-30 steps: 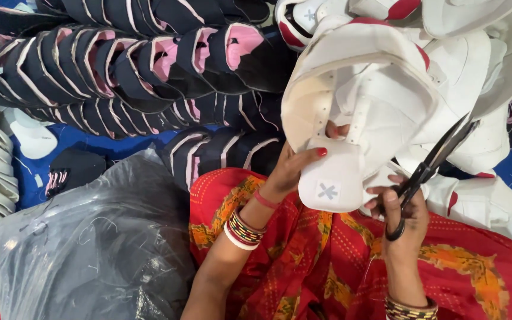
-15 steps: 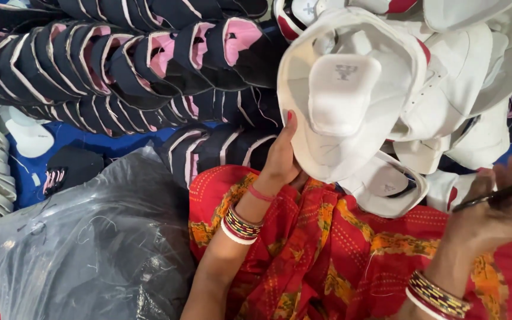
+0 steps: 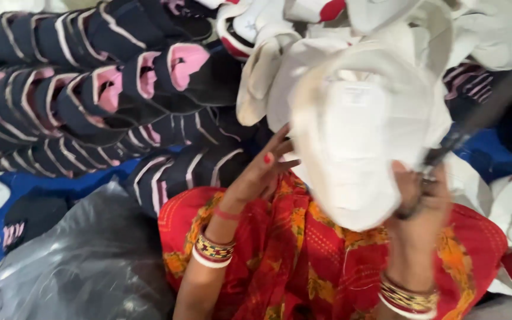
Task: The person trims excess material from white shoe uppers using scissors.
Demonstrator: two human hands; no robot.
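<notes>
My left hand (image 3: 264, 172) has red-painted nails and bangles at the wrist, and it holds the left edge of a white cap piece (image 3: 360, 130) raised over my lap. My right hand (image 3: 420, 204), blurred by motion, touches the lower right edge of that white piece and grips a pair of dark scissors (image 3: 475, 121) that point up and to the right. The white piece hides most of my right hand's fingers. My lap is covered in red and orange patterned cloth (image 3: 303, 255).
Rows of stacked black cap pieces with pink and white trim (image 3: 102, 95) fill the upper left. A heap of white cap pieces (image 3: 481, 29) lies at the upper right. A grey plastic bag (image 3: 78, 266) sits at the lower left on blue sheet (image 3: 42, 184).
The white piece has swung down closer to my lap. My right hand with the scissors has come back from the right edge up against the piece.
</notes>
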